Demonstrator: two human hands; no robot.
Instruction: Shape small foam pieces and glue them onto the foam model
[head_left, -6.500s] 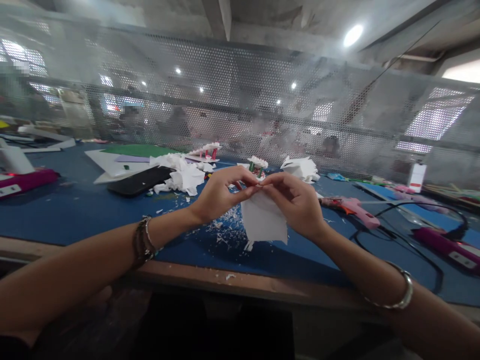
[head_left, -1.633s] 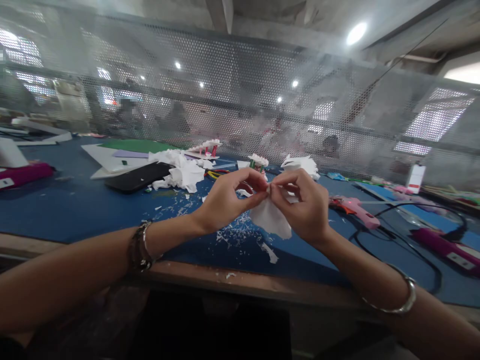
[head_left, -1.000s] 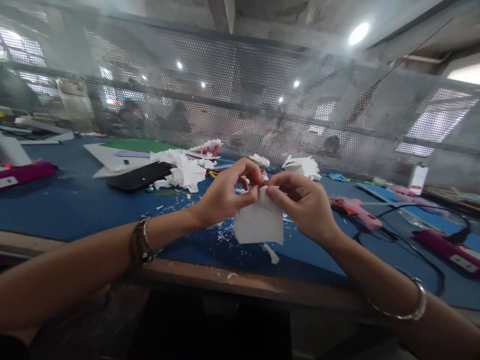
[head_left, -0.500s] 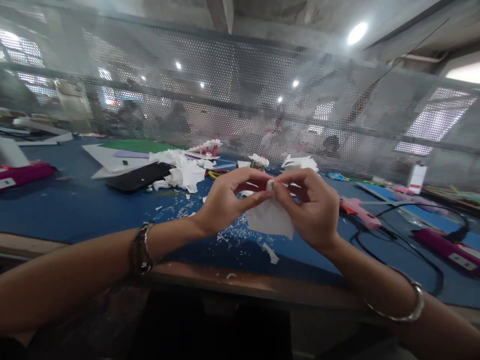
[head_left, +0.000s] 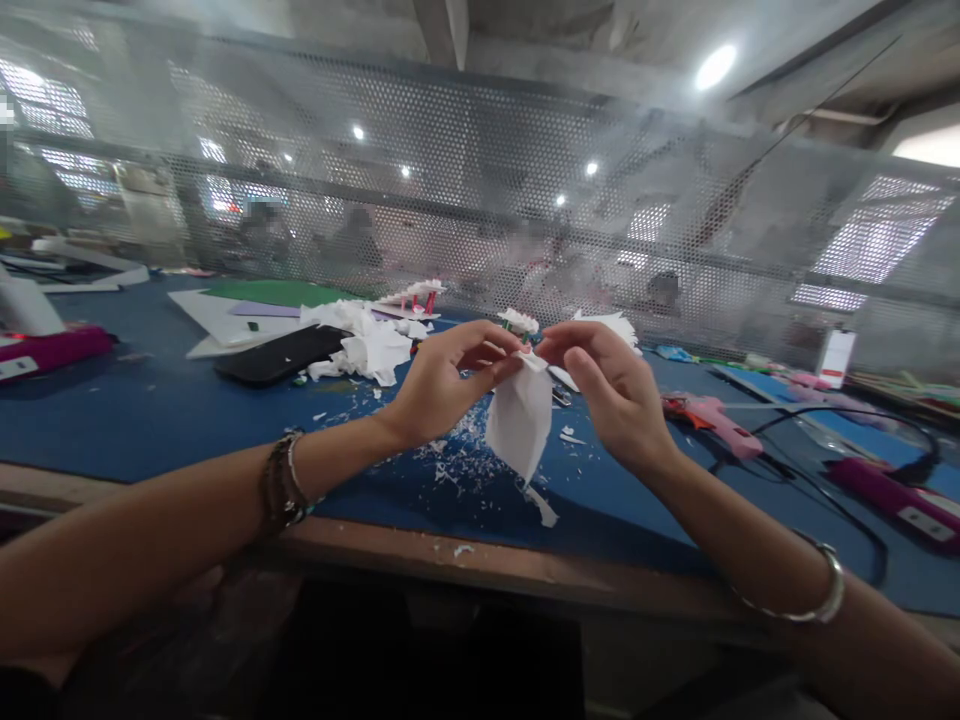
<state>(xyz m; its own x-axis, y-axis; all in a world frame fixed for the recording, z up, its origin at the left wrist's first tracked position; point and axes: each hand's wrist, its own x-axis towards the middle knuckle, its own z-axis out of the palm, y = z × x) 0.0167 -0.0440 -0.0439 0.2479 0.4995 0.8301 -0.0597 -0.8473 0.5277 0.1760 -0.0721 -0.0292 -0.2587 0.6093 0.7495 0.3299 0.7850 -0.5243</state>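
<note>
A piece of white paper (head_left: 517, 420) hangs from the fingertips of my left hand (head_left: 450, 380), pinched at its gathered top end. Thumb and fingers of that hand are closed on it. To its right is my right hand (head_left: 622, 395), with the thumb apart from the bent fingers and nothing seen between them. The right fingertips are close to the paper's top; whether they touch it I cannot tell. Below the paper, tiny white scraps (head_left: 469, 465) are scattered over the blue tabletop (head_left: 330, 470). A longer torn strip (head_left: 541, 508) lies near the front edge.
Crumpled white paper (head_left: 379, 350) is heaped beside a black phone (head_left: 281, 357) on the left. White and pink flower-like pieces (head_left: 420, 297) stand behind. A pink glue gun (head_left: 724, 425), black cable and magenta power strip (head_left: 892, 500) lie right. A perforated metal screen (head_left: 450, 200) borders the back.
My right hand has let go of the paper and moved slightly right, its thumb spreading from the fingers. The paper now hangs from my left hand, turned and narrower.
</note>
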